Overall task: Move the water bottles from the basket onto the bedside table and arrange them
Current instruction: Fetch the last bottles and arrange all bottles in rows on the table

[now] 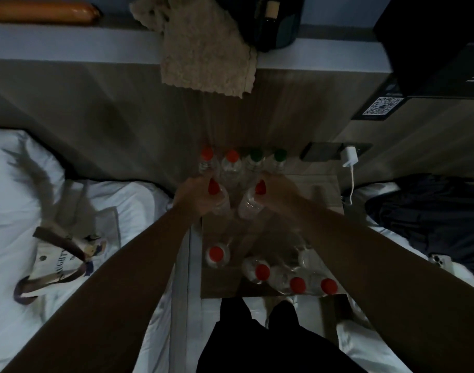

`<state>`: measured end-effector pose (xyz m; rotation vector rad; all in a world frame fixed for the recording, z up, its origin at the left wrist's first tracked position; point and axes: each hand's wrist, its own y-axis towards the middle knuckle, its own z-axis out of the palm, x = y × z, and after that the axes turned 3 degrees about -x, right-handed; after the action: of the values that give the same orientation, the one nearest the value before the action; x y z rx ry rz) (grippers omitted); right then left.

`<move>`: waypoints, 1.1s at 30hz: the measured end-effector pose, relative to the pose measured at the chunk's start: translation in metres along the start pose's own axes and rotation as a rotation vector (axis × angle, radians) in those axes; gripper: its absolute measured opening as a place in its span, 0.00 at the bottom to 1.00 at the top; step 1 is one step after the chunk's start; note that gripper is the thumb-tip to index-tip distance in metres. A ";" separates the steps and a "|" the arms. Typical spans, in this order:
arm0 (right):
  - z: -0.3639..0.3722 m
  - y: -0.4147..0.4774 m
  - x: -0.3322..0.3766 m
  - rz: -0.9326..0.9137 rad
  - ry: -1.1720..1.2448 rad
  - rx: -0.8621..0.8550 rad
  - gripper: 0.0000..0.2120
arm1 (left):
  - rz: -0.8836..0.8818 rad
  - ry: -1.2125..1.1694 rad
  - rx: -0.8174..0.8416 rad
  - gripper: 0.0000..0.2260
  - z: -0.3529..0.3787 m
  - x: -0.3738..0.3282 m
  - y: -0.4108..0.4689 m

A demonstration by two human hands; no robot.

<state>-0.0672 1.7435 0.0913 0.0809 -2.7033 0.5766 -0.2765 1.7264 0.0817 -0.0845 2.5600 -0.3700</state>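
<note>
Clear water bottles stand on the wooden bedside table (324, 189). Along its back edge runs a row with two red-capped bottles (206, 154) and two green-capped bottles (255, 155). My left hand (197, 195) grips a red-capped bottle (213, 187) just in front of that row. My right hand (277, 191) grips another red-capped bottle (260, 188) beside it. Several more red-capped bottles (262, 271) stand in a loose cluster near the table's front edge. No basket is in view.
White beds flank the table; a tote bag (66, 262) lies on the left bed, dark clothing (429, 211) on the right. A phone (322, 151) and white charger (349, 156) sit at the table's back right. A knitted cloth (206, 47) hangs from the shelf above.
</note>
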 end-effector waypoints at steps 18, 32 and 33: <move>0.027 0.041 0.043 -0.080 -0.053 -0.017 0.25 | 0.088 0.010 0.028 0.16 -0.008 0.025 0.036; 0.034 0.050 0.036 0.012 0.054 0.000 0.20 | 0.001 -0.091 -0.055 0.25 0.024 0.029 0.032; 0.038 0.049 0.035 0.037 0.088 0.004 0.20 | -0.039 -0.123 -0.075 0.27 0.026 0.030 0.029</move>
<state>-0.1189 1.7734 0.0537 0.0062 -2.6236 0.5829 -0.2878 1.7439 0.0372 -0.1792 2.4533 -0.2741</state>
